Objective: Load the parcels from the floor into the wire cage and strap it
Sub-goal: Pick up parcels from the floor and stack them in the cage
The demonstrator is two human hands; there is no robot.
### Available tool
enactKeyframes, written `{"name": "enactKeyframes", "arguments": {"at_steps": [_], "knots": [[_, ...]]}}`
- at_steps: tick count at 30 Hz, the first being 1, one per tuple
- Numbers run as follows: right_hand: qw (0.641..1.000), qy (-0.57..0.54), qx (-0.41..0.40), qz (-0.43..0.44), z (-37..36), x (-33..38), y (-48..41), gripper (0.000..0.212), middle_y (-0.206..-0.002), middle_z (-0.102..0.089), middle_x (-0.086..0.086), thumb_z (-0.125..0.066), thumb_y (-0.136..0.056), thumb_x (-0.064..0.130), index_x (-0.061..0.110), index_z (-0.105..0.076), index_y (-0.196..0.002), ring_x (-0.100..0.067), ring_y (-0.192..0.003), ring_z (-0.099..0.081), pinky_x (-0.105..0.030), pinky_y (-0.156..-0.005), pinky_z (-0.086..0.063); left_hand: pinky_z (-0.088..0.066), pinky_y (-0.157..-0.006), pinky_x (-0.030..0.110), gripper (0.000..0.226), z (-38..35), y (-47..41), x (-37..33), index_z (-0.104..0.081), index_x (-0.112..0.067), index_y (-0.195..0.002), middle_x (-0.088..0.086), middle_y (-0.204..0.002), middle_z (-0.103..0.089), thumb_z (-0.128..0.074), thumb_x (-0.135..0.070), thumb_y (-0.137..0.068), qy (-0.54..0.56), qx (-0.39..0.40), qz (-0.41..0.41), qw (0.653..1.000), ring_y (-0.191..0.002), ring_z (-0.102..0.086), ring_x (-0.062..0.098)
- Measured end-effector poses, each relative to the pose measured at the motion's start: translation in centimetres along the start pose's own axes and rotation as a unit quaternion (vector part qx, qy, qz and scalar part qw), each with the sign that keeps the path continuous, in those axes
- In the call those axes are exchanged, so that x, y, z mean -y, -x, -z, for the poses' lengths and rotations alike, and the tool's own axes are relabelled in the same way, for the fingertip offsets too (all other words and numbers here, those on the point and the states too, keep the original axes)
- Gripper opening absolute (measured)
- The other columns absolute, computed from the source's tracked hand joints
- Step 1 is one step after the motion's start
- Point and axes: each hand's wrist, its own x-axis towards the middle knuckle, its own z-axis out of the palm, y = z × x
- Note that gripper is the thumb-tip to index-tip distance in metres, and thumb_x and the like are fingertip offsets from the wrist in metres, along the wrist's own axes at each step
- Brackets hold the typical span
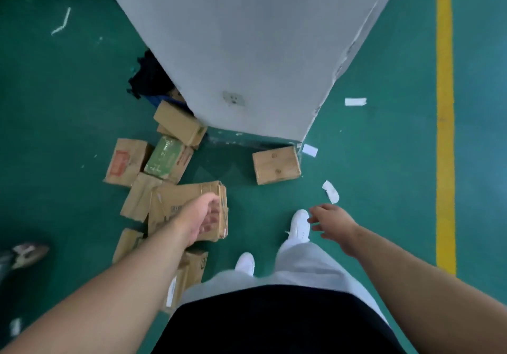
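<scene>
Head view: L hand (204, 216) and R hand (329, 220) empty, fingers loose, apart. Parcels (127, 161) on floor (384, 161) by pillar (247, 52); cage not visible. Better grip big carton (170, 197) w/ 2 hands, opposite edges.

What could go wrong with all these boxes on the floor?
The boxes lie loose beside the left shoe, so a step could trip. The paper scrap by the right shoe might slip underfoot. The crumpled box under the left hand could sag when lifted.
</scene>
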Motion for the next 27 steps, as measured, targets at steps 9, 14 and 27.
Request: {"name": "enactKeyframes", "arguments": {"at_steps": [9,14,27], "knots": [[0.967,0.232,0.087,-0.053,6.0,-0.3,-14.0,0.022,-0.104,-0.072,-0.005,-0.052,-0.102,0.024,0.012,-0.068,-0.111,-0.019,-0.083,-0.065,-0.026,-0.066,-0.047,-0.053,-0.076,0.032,0.026,-4.1,-8.9,-0.7,-0.066,-0.013,-0.117,0.005,-0.106,-0.067,-0.054,-0.03,-0.102,0.0,-0.059,0.074,0.996,-0.091,-0.064,0.02],[0.949,0.296,0.054,-0.091,7.0,-0.9,-23.9,0.023,-0.109,-0.074,-0.013,-0.051,-0.097,0.025,0.011,-0.068,-0.104,-0.033,-0.098,-0.071,-0.036,-0.082,-0.054,-0.051,-0.084,0.037,0.029,-7.7,-18.3,2.0,-0.066,-0.016,-0.118,0.002,-0.104,-0.068,-0.056,-0.034,-0.099,-0.032,-0.019,0.136,0.99,-0.091,-0.064,0.02],[0.909,0.411,0.061,-0.028,-4.6,-4.7,-51.3,0.042,-0.133,-0.06,-0.022,-0.045,-0.104,0.027,0.008,-0.056,-0.141,-0.04,-0.12,-0.057,-0.041,-0.098,-0.05,-0.055,-0.094,0.039,0.021,-16.0,-49.4,7.6,-0.062,-0.022,-0.115,0.0,-0.11,-0.07,-0.055,-0.031,-0.098,-0.067,-0.001,0.134,0.989,-0.097,-0.069,0.021]]}}
